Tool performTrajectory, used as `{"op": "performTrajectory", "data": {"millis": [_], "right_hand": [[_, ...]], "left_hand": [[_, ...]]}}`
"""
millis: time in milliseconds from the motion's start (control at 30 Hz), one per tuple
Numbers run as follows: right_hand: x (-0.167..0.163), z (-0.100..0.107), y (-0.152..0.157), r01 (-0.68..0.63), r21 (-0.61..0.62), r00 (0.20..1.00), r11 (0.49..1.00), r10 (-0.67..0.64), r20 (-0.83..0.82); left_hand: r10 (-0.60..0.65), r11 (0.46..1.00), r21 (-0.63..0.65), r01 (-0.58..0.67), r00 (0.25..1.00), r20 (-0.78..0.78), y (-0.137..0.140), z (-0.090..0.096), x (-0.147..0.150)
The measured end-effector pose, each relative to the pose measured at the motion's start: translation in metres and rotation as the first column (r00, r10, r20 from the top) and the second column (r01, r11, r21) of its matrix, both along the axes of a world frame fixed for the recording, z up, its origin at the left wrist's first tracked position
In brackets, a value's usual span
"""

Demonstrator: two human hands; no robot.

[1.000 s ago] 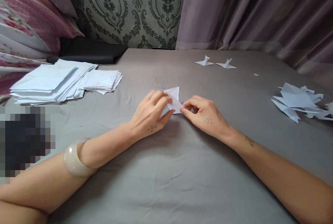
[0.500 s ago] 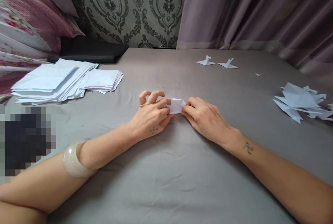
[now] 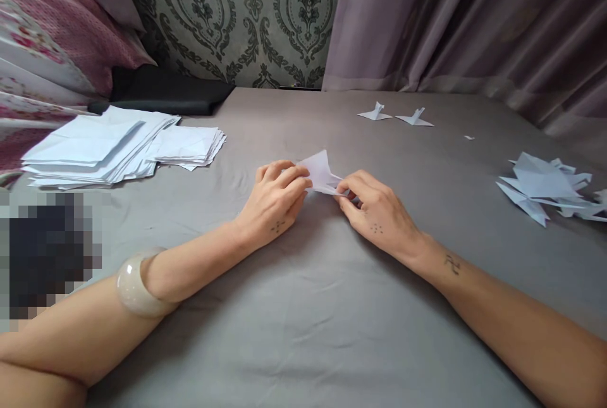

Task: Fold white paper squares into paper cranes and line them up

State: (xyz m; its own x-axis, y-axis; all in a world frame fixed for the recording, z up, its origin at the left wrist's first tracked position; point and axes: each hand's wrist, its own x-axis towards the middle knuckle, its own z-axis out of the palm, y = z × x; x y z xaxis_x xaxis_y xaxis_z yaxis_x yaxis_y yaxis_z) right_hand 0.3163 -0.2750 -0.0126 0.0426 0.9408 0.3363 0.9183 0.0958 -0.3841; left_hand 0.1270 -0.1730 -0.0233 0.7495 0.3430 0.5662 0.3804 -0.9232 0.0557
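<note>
Between my two hands, just above the grey cloth (image 3: 294, 332), is a piece of folded white paper (image 3: 318, 171) with a pointed flap standing up. My left hand (image 3: 277, 199) grips its left side, the fingers bent over it and the thumb mostly hidden. At the paper's right corner, my right hand (image 3: 370, 202) pinches a narrow folded edge between thumb and fingers. Part of the paper is hidden behind the fingers of both hands.
Stacks of white paper, one large (image 3: 90, 148) and one small (image 3: 190, 145), lie at left near a black folded item (image 3: 165, 92). Two folded paper birds (image 3: 374, 112) sit at the back. A pile of folded paper shapes (image 3: 545, 177) lies at right, near a paper scrap (image 3: 469, 138).
The paper was a low, flat strip; now a pointed flap of it stands up. Both hands have shifted slightly, the right one a little to the right.
</note>
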Motion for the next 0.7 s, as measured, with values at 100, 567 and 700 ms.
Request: {"op": "performTrajectory", "data": {"millis": [100,567,700], "right_hand": [[0.002,0.000,0.000,0.007,0.153,0.998,0.988,-0.017,0.066],[-0.003,0.008,-0.008,0.008,-0.038,0.910,0.999,0.009,0.415],[-0.007,0.012,-0.011,0.045,-0.165,0.956,0.985,0.006,0.294]], "left_hand": [[-0.023,0.997,-0.076,0.030,0.996,0.091,0.001,0.001,-0.001],[-0.071,0.995,0.070,0.077,0.993,-0.090,-0.008,-0.002,-0.001],[-0.032,0.999,0.005,0.033,0.984,-0.174,-0.013,0.003,0.000]]}}
